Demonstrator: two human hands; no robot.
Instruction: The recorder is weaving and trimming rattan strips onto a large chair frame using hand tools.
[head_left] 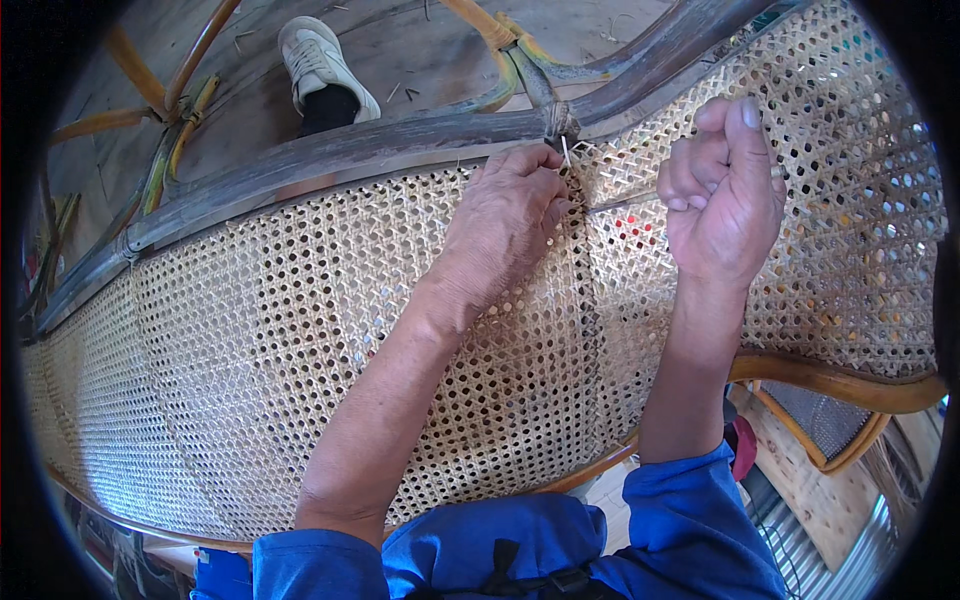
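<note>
A long sheet of woven cane webbing point(400, 290) stretches in front of me over a curved rattan furniture frame. My left hand point(510, 215) rests on the webbing by the dark far rail point(380, 135), its fingers curled in and pressed together. What its fingertips pinch, if anything, is hidden. Pale loose cane strand ends point(570, 150) stick out just beyond them, beside a wrapped joint. My right hand point(725, 190) is closed in a fist above the webbing, to the right. From it a thin metal spike point(630, 200) points left toward a vertical seam; its handle is hidden.
Rattan legs and braces point(165, 100) spread beyond the far rail. A light shoe point(322, 62) stands on the floor there. The near edge has an orange-brown rattan rail point(840, 383). Below it, at right, are a smaller rattan-edged piece point(830, 425) and a wooden board point(815, 490).
</note>
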